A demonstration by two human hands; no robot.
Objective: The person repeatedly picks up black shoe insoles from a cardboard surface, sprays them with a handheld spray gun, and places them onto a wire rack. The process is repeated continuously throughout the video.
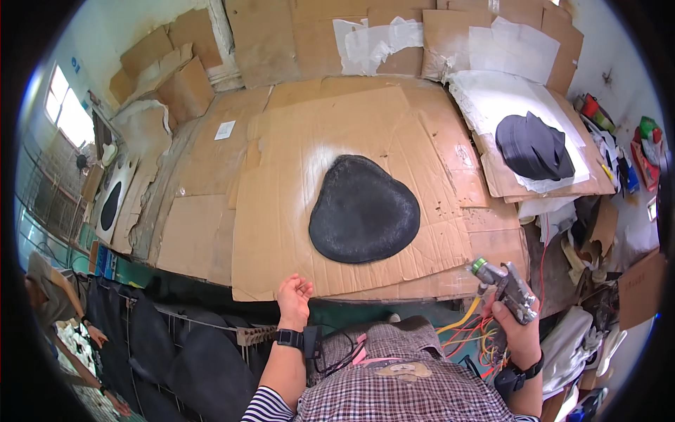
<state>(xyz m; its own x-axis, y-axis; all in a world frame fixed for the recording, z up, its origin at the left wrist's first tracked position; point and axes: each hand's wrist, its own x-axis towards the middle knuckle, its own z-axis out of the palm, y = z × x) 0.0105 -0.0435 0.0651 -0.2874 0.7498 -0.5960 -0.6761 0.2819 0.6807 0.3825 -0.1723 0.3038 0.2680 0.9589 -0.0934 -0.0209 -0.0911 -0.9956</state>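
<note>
A black rounded-triangular pad lies flat on the cardboard sheet in front of me. My right hand is closed around a metal spray gun with a green ring at one end. A yellow hose runs down from the gun. The gun is off the board's right front edge, apart from the pad. Near the front edge of the cardboard, my left hand is raised with its fingers loosely curled in and nothing visible in them.
A stack of black sheets sits on a white-covered board at the back right. Cardboard panels line the back. More black pads hang on a rack at lower left, beside another person's hand. Tangled hoses hang below right.
</note>
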